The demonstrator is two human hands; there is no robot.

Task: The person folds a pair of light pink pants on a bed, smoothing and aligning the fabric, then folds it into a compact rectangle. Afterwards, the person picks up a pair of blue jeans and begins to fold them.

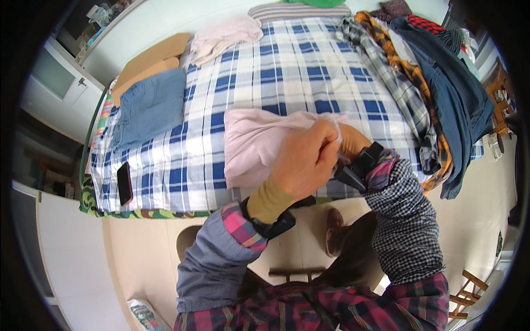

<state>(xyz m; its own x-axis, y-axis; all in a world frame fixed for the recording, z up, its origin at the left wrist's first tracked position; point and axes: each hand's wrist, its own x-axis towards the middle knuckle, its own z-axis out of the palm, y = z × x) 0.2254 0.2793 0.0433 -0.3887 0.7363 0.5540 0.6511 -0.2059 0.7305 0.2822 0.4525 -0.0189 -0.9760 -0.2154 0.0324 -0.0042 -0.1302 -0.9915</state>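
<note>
A pale pink garment [252, 145] lies bunched on the plaid bedsheet [207, 120], near the bed's front edge. My left hand [308, 159] is raised above its right part, fingers curled, pinching a bit of thin pale fabric. My right hand [352, 138] is mostly hidden behind the left one; its wrist rests at the garment's right end, and its fingers cannot be made out. Both wrists wear black straps with dark devices.
Folded blue jeans [153, 107] lie beside a cardboard piece [153, 56] at the left. A smartphone [124, 184] lies near the front left edge. Another pink cloth [227, 35] lies at the back. Plaid shirts [397, 78] and dark blue trousers [451, 99] drape over the right side.
</note>
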